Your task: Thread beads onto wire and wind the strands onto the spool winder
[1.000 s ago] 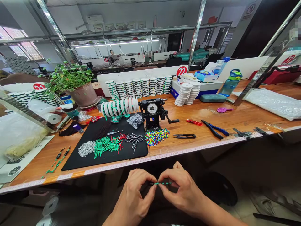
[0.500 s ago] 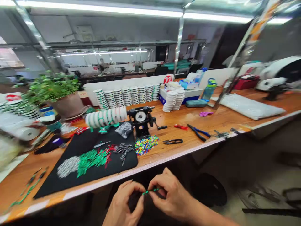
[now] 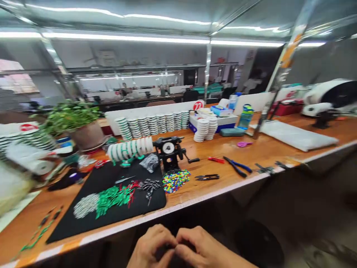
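Note:
My left hand (image 3: 154,245) and my right hand (image 3: 199,247) meet below the front edge of the workbench, thumbs and forefingers pinched tip to tip. Between them is a short green knotted cord, plain half a second ago and now hidden by the fingers. Beyond my hands, a black mat (image 3: 92,186) carries a heap of green pieces (image 3: 113,199), a pile of silvery-white pieces (image 3: 86,206), some red pieces (image 3: 133,191) and grey-black pieces (image 3: 150,186). Multicoloured beads (image 3: 176,181) lie at the mat's right edge.
A black hand-cranked winder (image 3: 169,152) with white spools (image 3: 131,148) stands behind the beads. To the right lie thread snips (image 3: 207,177), blue-handled pliers (image 3: 237,166) and a red tool (image 3: 216,160). Stacked spools (image 3: 152,125) and a potted plant (image 3: 85,136) are at the back.
The view has tilted up, so the bench and my hands sit lower in it. My hands have drawn closer together, and the green cord between them has gone out of sight.

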Demonstrator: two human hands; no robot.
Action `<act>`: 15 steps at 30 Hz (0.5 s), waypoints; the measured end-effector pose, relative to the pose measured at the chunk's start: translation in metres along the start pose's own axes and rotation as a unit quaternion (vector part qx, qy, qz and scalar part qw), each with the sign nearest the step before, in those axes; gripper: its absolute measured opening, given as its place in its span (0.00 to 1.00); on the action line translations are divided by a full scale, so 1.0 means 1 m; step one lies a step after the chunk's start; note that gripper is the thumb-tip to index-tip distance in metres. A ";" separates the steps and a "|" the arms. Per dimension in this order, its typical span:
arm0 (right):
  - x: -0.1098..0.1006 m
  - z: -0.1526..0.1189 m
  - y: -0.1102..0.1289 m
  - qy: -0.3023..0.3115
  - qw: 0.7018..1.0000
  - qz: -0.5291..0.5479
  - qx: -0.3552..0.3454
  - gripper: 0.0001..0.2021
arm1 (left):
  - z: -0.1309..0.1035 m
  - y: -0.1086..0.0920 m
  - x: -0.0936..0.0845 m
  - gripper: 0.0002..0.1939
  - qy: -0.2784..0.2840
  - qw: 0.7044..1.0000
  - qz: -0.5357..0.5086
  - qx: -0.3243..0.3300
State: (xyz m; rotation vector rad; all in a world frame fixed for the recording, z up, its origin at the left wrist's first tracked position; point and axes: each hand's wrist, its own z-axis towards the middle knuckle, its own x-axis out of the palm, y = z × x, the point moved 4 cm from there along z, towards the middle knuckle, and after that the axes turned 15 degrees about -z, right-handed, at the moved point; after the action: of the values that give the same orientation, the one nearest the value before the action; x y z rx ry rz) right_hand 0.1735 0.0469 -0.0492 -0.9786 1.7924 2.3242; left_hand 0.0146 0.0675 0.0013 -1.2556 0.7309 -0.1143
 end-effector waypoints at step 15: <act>0.024 0.000 0.000 -0.031 0.980 0.191 0.032 0.30 | -0.030 0.045 0.018 0.22 -0.202 0.735 -0.590 -0.267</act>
State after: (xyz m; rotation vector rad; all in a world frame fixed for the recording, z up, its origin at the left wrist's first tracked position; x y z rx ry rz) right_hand 0.1546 0.0386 -0.0610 -0.5837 2.1766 2.4463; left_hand -0.0018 0.0493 -0.0503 -2.0657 -0.5718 -0.6817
